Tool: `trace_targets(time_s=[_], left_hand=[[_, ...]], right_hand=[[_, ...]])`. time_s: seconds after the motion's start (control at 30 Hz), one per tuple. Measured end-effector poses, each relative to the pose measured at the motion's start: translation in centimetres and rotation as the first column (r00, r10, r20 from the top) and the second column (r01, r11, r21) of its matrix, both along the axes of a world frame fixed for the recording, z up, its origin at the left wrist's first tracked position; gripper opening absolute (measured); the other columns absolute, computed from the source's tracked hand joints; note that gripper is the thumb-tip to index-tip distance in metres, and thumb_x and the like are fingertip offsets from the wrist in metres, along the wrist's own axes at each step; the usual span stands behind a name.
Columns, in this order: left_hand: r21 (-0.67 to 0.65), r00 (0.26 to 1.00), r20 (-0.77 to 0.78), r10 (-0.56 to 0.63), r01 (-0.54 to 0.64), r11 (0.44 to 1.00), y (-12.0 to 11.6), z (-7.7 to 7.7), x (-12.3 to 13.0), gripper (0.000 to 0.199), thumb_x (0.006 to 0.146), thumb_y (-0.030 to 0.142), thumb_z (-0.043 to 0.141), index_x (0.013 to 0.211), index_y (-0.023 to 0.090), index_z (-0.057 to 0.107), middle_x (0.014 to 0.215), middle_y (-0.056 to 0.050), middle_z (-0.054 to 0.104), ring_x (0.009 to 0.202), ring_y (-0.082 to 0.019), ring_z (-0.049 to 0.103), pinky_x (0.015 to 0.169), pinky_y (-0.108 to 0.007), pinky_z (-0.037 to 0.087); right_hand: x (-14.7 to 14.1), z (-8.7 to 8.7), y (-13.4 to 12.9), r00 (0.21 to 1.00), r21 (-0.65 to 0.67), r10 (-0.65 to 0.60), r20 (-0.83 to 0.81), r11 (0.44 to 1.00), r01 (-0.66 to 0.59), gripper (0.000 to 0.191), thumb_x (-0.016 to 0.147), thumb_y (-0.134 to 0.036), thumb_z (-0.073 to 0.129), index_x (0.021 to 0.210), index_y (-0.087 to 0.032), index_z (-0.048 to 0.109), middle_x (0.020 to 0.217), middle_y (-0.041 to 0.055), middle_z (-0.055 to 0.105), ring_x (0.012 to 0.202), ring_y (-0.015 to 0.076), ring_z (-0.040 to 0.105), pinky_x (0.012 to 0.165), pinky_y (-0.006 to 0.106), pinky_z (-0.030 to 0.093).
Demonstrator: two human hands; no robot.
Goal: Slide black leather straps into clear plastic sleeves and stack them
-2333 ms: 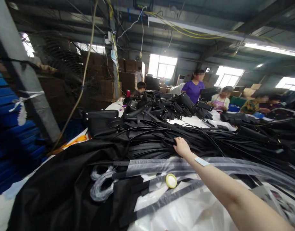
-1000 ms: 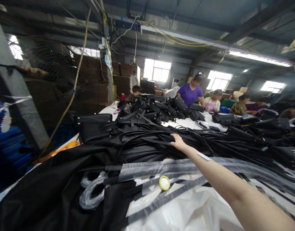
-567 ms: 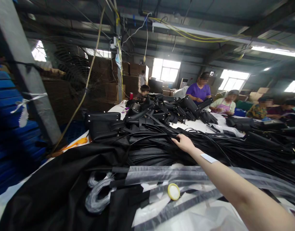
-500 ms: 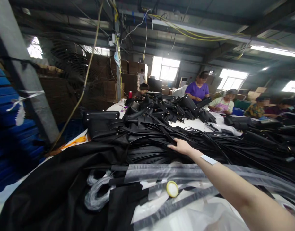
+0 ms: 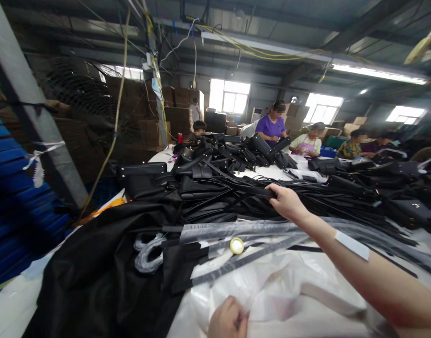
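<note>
My right hand (image 5: pixel 288 202) reaches over the table with its fingers closed on a black strap (image 5: pixel 248 188). That strap runs left toward a heap of black bags (image 5: pixel 232 152). Beneath it lies a thick spread of long black straps (image 5: pixel 328 199). At the bottom edge my left hand (image 5: pixel 229 319) is closed, over clear plastic sheeting (image 5: pixel 271 286); what it grips, if anything, I cannot make out. Between the hands sits a round yellow-rimmed, white-centred thing (image 5: pixel 237 246), beside plastic-wrapped strips (image 5: pixel 236 233).
Black cloth (image 5: pixel 95 263) covers the table's left side, with a coil of clear plastic (image 5: pixel 148 256) on it. Blue stacked crates (image 5: pixel 18 202) and a slanting grey post (image 5: pixel 42 108) stand left. Several co-workers sit or stand across the table, one in a purple shirt (image 5: pixel 269 126).
My right hand has moved right and drawn the black strap with it, nearly straight. My left hand has come into view at the bottom. The camera view has shifted slightly right.
</note>
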State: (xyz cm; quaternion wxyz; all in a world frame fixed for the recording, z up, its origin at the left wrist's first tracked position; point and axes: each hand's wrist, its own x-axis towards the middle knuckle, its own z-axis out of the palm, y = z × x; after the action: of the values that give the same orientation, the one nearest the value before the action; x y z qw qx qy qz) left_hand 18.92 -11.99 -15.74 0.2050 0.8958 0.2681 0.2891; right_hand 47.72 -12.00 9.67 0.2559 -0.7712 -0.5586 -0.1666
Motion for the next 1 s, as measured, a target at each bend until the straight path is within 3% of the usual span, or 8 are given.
trace_targets(time_s=[0.23, 0.37, 0.43, 0.5, 0.67, 0.8, 0.9, 1.0], left_hand=[[0.161, 0.908, 0.414, -0.06, -0.008, 0.987, -4.1, 9.8, -3.8, 0.014, 0.083, 0.014, 0.059, 0.074, 0.023, 0.067, 0.078, -0.004, 0.069, 0.081, -0.019, 0.067, 0.083, -0.032, 0.054], [0.326, 0.891, 0.366, -0.269, 0.148, 0.934, -5.9, 15.5, -5.7, 0.014, 0.076, 0.015, 0.068, 0.07, 0.028, 0.068, 0.075, 0.001, 0.07, 0.116, -0.029, 0.059, 0.119, -0.06, 0.006], [0.125, 0.889, 0.205, -0.41, 0.392, 0.911, -6.6, 15.9, -4.9, 0.008, 0.074, 0.022, 0.073, 0.07, 0.025, 0.067, 0.076, 0.001, 0.07, 0.119, -0.03, 0.057, 0.118, -0.062, 0.0], [-0.189, 0.817, 0.126, -0.563, 0.577, 0.794, -7.3, 14.7, -3.5, 0.02, 0.071, 0.034, 0.078, 0.069, 0.02, 0.065, 0.075, 0.0, 0.069, 0.098, -0.025, 0.065, 0.115, -0.056, 0.024], [-0.461, 0.748, 0.076, -0.66, 0.613, 0.642, -9.0, 11.9, -1.8, 0.03, 0.076, 0.042, 0.074, 0.065, 0.016, 0.063, 0.074, -0.004, 0.066, 0.071, -0.015, 0.06, 0.073, -0.026, 0.049], [-0.381, 0.712, -0.097, -0.695, 0.619, 0.687, -9.7, 12.5, -2.1, 0.025, 0.077, 0.028, 0.07, 0.058, 0.016, 0.059, 0.066, -0.002, 0.062, 0.069, -0.014, 0.056, 0.073, -0.026, 0.045], [-0.325, 0.674, -0.249, -0.695, 0.618, 0.716, -10.5, 12.1, -2.0, 0.026, 0.074, 0.017, 0.067, 0.052, 0.017, 0.052, 0.061, 0.0, 0.057, 0.064, -0.013, 0.051, 0.071, -0.028, 0.043], [-0.323, 0.65, -0.312, -0.693, 0.613, 0.721, -11.6, 10.9, -1.9, 0.029, 0.071, 0.016, 0.067, 0.049, 0.017, 0.049, 0.06, 0.001, 0.055, 0.063, -0.013, 0.048, 0.074, -0.029, 0.043]], right_hand=[[-1.5, -0.7, -9.2, 0.943, 0.06, 0.332, -0.002, 0.942, -0.332, 0.036, 0.079, -0.009, 0.052, 0.105, -0.025, 0.07, 0.098, 0.0039, 0.073, 0.088, 0.0216, 0.065, 0.08, 0.031, 0.046], [-5.4, -4.9, -13.4, 0.906, -0.078, 0.422, 0.036, 0.905, -0.418, 0.025, 0.089, -0.019, 0.054, 0.106, -0.027, 0.071, 0.084, 0.0044, 0.071, 0.079, 0.0203, 0.063, 0.075, 0.031, 0.047], [-7.3, -7.1, -14.9, 0.891, -0.122, 0.451, 0.061, 0.889, -0.442, 0.024, 0.094, -0.022, 0.051, 0.107, -0.025, 0.071, 0.081, 0.0052, 0.069, 0.077, 0.0202, 0.061, 0.074, 0.031, 0.047], [-8.6, -9.1, -16.3, 0.883, -0.082, 0.467, 0.056, 0.883, -0.462, 0.023, 0.096, -0.025, 0.05, 0.107, -0.024, 0.07, 0.081, 0.0058, 0.068, 0.079, 0.021, 0.061, 0.077, 0.034, 0.049], [-9.3, -14.4, -19.9, 0.93, 0.341, 0.226, -0.291, 0.932, -0.12, 0.043, 0.086, -0.023, 0.059, 0.129, -0.024, 0.057, 0.129, 0.0127, 0.058, 0.124, 0.0285, 0.049, 0.108, 0.047, 0.037], [-10.2, -18.9, -22.1, 0.403, 0.189, 0.09, -0.911, 0.959, 0.213, 0.052, 0.081, -0.041, 0.061, 0.127, -0.018, 0.054, 0.121, 0.0155, 0.061, 0.11, 0.028, 0.06, 0.1, 0.047, 0.046], [-12.4, -21.1, -22.2, 0.017, 0.045, 0.045, -0.999, 0.999, -0.015, 0.055, 0.081, -0.061, 0.056, 0.107, -0.013, 0.065, 0.085, 0.0119, 0.07, 0.065, 0.02, 0.066, 0.062, 0.035, 0.054], [-14.8, -21.9, -21.5, -0.157, 0.06, 0.035, -0.987, 0.986, -0.154, 0.047, 0.075, -0.06, 0.067, 0.074, -0.013, 0.066, 0.055, 0.003, 0.063, 0.04, 0.0104, 0.051, 0.04, 0.021, 0.037]])
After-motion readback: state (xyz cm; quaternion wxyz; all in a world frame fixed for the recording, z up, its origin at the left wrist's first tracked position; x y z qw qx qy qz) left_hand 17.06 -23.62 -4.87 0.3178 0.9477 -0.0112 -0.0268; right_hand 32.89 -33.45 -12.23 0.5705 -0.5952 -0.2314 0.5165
